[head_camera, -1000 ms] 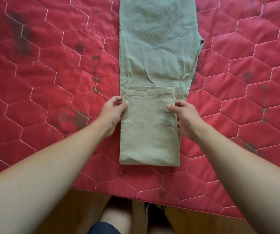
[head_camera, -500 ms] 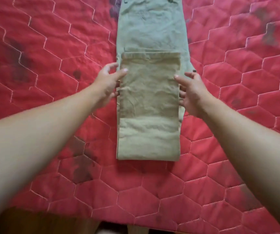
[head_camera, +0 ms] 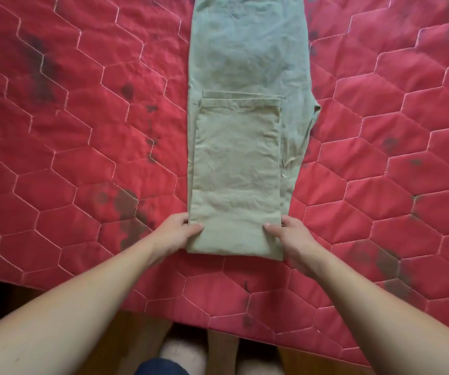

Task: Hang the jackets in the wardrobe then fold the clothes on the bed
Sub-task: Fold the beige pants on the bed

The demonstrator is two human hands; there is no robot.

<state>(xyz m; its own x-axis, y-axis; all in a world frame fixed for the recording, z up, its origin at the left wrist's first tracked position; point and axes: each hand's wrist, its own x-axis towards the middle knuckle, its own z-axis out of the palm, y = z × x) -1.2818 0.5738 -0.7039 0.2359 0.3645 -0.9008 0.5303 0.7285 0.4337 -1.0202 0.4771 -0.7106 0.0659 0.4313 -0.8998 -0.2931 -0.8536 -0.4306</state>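
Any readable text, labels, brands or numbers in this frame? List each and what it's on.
None readable. The khaki trousers show no tag or print on the visible side; the red quilt carries only hexagon stitching and dark stains. The left hand and right hand, gripping the fold, bear no markings.

Red quilted bed cover — stained, khaki trousers lying flat
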